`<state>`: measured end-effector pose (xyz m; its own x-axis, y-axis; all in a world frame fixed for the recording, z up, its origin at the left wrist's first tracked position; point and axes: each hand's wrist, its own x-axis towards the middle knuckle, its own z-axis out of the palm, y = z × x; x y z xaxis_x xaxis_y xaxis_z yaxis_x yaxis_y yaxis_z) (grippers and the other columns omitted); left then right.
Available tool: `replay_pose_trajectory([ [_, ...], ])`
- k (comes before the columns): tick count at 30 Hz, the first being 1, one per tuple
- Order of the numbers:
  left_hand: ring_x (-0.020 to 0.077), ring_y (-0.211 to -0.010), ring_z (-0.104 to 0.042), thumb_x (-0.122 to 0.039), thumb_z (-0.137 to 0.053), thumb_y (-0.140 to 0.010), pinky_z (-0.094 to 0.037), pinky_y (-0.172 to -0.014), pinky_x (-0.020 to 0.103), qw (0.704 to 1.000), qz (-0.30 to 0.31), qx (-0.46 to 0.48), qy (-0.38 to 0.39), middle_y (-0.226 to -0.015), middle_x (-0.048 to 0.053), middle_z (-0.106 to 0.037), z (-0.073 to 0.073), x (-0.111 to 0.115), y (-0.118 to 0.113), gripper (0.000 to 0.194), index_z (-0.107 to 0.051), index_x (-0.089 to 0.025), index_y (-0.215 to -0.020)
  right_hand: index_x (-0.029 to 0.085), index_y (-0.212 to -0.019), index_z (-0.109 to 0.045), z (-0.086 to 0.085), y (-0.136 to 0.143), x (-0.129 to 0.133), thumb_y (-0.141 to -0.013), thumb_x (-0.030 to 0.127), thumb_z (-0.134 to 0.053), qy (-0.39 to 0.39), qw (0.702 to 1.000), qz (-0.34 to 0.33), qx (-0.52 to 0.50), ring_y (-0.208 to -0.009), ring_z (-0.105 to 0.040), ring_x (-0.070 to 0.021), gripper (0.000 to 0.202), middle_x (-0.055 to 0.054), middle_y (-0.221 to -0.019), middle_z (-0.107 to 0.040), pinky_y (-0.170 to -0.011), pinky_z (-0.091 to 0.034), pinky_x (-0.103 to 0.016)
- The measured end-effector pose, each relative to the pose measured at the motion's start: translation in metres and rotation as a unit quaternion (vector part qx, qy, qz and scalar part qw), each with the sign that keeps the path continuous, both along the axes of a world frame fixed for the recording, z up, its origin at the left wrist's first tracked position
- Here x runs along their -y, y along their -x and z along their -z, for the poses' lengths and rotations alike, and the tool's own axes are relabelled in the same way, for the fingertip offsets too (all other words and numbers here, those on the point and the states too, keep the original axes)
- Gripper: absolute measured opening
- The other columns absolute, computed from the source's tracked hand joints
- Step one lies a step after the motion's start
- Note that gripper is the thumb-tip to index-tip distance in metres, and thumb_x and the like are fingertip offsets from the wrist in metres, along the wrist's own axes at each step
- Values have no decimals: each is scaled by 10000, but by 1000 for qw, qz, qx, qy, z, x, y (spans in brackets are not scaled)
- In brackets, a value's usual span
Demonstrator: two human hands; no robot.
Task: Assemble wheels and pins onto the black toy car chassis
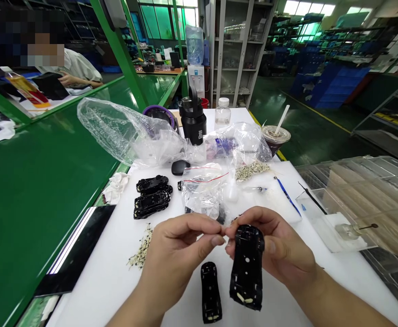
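My right hand (280,250) grips a black toy car body shell (247,268), tilted up with small pale pieces at its lower end. Beside the shell's upper end, my left hand (178,254) is closed in a pinch, thumb and forefinger pressed together; whatever is between them is too small to make out. The fingertips of both hands almost meet. Below them, a second black car body shell (211,293) lies on the white tabletop (106,268). A pile of small pale and dark pieces (140,250) is left of my left hand, partly hidden by it.
Several black car shells (152,200) lie stacked at the left. Clear plastic bags (203,190), another pile of small pieces (251,170), a blue tool (287,196), a black bottle (194,118) and a drink cup (276,136) stand farther back. A co-worker (79,68) sits at upper left.
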<state>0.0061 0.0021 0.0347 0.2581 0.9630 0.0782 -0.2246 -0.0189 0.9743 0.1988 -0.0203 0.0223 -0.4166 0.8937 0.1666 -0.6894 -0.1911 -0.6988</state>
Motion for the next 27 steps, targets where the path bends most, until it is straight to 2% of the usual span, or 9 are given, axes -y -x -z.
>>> replay_pose_trajectory([
  [6,150,-758,-717,-132,-842,-729,-594,-722,239,999,17,26,8,-798,10,-754,2,0,0,136,-762,-236,-767,227,-1108,-726,0,-1,1,-884,270,-749,6,1000,-14,7,-961,-733,-182,230,-61,-1124,-734,-884,-571,-308],
  [12,139,-773,-712,-110,-840,-726,-574,-738,240,997,44,58,36,-808,-8,-735,5,0,2,173,-732,-237,-771,221,-1111,-730,0,0,1,-884,270,-750,8,1000,-26,6,-956,-738,-179,233,-57,-1110,-737,-890,-576,-298],
  [17,133,-767,-694,-132,-860,-706,-562,-726,233,998,26,37,37,-784,-7,-712,4,1,1,182,-709,-211,-771,220,-1120,-727,1,-1,1,-886,275,-749,7,1000,-27,9,-963,-735,-179,242,-60,-1113,-735,-912,-572,-315],
  [27,134,-756,-705,-154,-868,-703,-569,-716,234,997,31,29,70,-780,-8,-724,4,0,1,188,-686,-190,-730,214,-1128,-726,3,-2,0,-895,253,-737,4,999,-23,23,-965,-733,-184,237,-62,-1114,-731,-914,-570,-319],
])
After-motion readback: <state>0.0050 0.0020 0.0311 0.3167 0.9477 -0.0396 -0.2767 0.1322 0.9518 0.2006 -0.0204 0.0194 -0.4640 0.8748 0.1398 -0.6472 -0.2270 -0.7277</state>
